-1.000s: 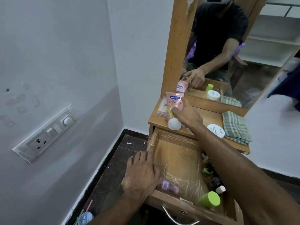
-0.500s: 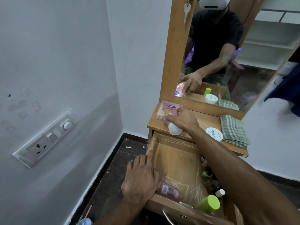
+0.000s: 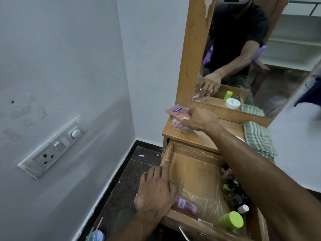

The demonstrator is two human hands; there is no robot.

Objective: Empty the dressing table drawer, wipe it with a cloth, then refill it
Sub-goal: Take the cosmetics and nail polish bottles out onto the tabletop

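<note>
Wooden pull-out drawer (image 3: 196,169) of the dressing table (image 3: 180,132) is open; using it as the reference.

Right hand (image 3: 199,120) is up on the table top behind the drawer, fingers curled onto one flat pink sachet with a blue logo (image 3: 177,113). Sachet lies on top of a clear packet of pinkish items (image 3: 175,124) at the table's left rear corner. Can't tell if the hand is pinching the sachet or just pressing it down.

Left hand (image 3: 156,190) rests palm down, fingers spread, over the drawer's left wall near the front corner. Not gripping anything I can see.

Inside the drawer:
- 1 small pink bottle with a label (image 3: 185,205), lying flat at the front left, just beside the left hand
- 1 lime-green capped container (image 3: 231,221), front right
- 1 small white-capped bottle (image 3: 243,208), just behind the green one
- a row of small dark bottles (image 3: 231,186) along the right wall; partly hidden by the right arm, exact count not readable
- clear plastic liner (image 3: 205,197), crinkled, covering the drawer floor

On the table top right of the drawer: 1 folded green-and-white checked cloth (image 3: 258,140). A white round object is mostly hidden under the right arm.

1 key (image 3: 207,4) hangs on the mirror frame above.
</note>
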